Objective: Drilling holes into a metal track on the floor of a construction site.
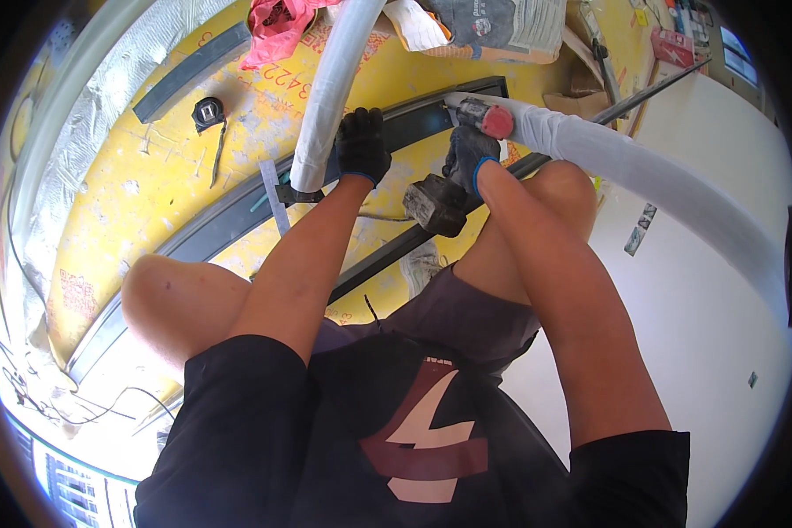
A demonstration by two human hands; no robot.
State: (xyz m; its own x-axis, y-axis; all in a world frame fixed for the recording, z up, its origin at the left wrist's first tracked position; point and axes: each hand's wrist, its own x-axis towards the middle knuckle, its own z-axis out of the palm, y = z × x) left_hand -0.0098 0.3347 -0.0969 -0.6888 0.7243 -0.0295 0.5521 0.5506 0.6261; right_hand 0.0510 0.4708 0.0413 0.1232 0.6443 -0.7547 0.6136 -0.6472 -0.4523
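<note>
My left hand (363, 146), in a black glove, is closed over a dark metal bar (414, 121). It sits against the right side of a white-wrapped bar (326, 106), whose near end shows a dark metal end piece (299, 194). My right hand (472, 157), also gloved, grips a cordless drill (436, 206) by its handle. The drill's block-shaped battery is toward me, and its red-backed head lies beyond my fingers. That head is beside the end of a second white-wrapped bar (625, 158). The drill's tip is too small to make out.
A yellow printed board (163, 194) lies beneath the bars. On it are a tape measure (209, 113) and a short dark bar (189, 75). Beyond are a pink plastic bag (277, 35) and a grey sack (510, 26). My bare knees flank the work; white floor (660, 326) lies right.
</note>
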